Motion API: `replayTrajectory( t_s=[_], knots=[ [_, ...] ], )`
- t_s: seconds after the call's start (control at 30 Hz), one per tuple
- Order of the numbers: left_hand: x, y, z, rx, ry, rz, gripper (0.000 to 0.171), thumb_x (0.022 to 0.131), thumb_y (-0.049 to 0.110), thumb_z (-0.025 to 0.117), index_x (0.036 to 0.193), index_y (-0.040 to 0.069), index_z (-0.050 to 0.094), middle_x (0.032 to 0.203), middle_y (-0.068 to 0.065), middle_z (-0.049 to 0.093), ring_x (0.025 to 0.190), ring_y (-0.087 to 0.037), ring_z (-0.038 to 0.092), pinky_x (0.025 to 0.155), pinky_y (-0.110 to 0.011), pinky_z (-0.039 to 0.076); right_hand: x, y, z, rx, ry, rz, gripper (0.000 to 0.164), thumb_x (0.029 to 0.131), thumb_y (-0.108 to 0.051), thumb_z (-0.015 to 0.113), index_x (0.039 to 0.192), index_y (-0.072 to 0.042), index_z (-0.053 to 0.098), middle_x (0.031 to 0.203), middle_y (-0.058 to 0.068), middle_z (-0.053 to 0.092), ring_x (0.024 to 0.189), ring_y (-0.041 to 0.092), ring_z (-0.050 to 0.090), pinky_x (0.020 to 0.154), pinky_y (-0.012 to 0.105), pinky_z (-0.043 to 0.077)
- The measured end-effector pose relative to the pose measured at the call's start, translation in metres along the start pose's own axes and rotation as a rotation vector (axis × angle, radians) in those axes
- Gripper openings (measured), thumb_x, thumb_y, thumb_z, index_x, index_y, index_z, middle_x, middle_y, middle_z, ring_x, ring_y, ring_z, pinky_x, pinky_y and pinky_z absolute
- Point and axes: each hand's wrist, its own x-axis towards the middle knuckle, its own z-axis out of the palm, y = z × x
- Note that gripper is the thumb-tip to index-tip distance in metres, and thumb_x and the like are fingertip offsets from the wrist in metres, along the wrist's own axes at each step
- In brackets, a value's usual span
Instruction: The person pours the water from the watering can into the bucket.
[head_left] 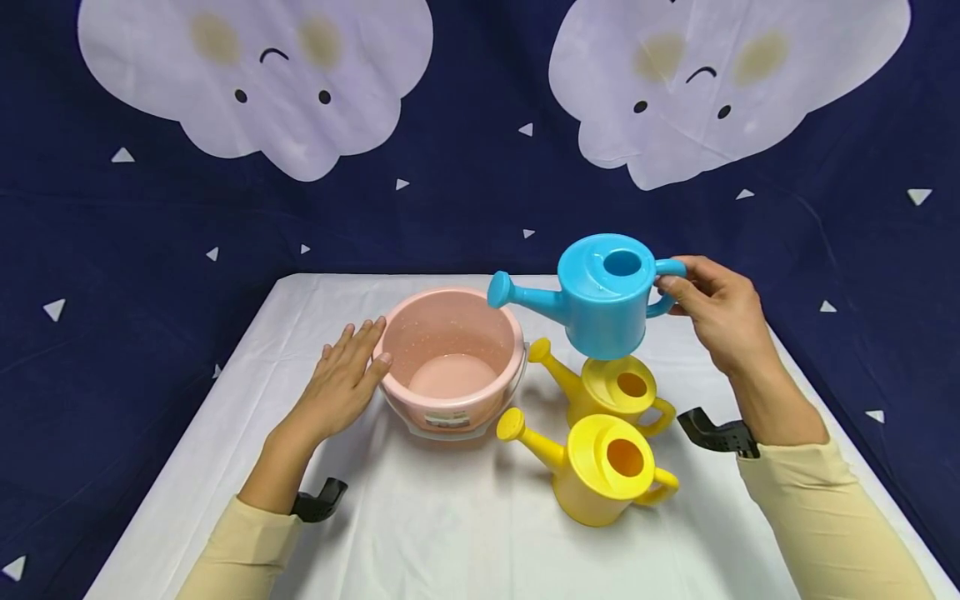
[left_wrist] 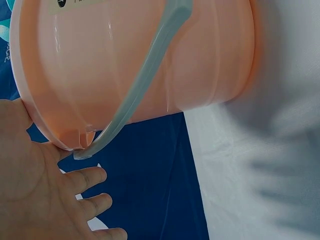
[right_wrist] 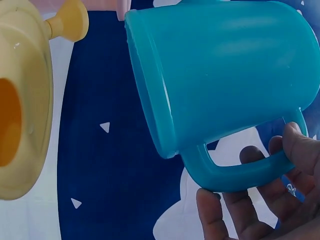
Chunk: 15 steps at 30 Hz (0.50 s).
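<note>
My right hand point(head_left: 716, 312) grips the handle of a blue watering can point(head_left: 606, 321), held up above the table with its spout pointing left. The head of that spout overlaps the right rim of a pink bucket point(head_left: 450, 404) in the head view. In the right wrist view the fingers point(right_wrist: 250, 210) curl round the blue handle. My left hand point(head_left: 341, 379) rests against the bucket's left rim, its fingers straight. The left wrist view shows the spread left hand point(left_wrist: 40, 185) at the rim, beside the bucket's grey handle point(left_wrist: 137, 85).
Two yellow watering cans stand right of the bucket, a rear one point(head_left: 600, 385) below the blue can and a front one point(head_left: 596, 467), spouts toward the bucket. A white cloth covers the table point(head_left: 420, 533). Behind hangs a dark blue curtain point(head_left: 480, 208) with cloud faces.
</note>
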Motion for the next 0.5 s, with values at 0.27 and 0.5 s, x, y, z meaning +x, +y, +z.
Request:
replayTrajectory(
  t_s=[0.27, 0.5],
  knots=[
    [0.0003, 0.0, 0.0, 0.0, 0.002, -0.002, 0.06, 0.1, 0.053, 0.023, 0.153, 0.029, 0.007, 0.16, -0.009, 0.01, 0.149, -0.033, 0.0, 0.115, -0.063, 0.001, 0.0007, -0.0042, 0.0031, 0.003, 0.02, -0.029, 0.032, 0.092, -0.033, 0.059, 0.115, -0.011, 0.063, 0.092, -0.016, 0.06, 0.089, 0.002, 0.058, 0.073, 0.01, 0.051],
    [0.0005, 0.0003, -0.0002, 0.005, 0.004, 0.002, 0.06, 0.1, 0.053, 0.023, 0.153, 0.029, 0.008, 0.16, -0.009, 0.011, 0.148, -0.034, 0.002, 0.115, -0.063, 0.002, -0.0001, -0.0077, 0.0076, 0.016, 0.038, -0.04, 0.031, 0.092, -0.03, 0.059, 0.115, -0.009, 0.063, 0.091, -0.018, 0.06, 0.088, 0.002, 0.058, 0.074, 0.01, 0.051]
  ],
)
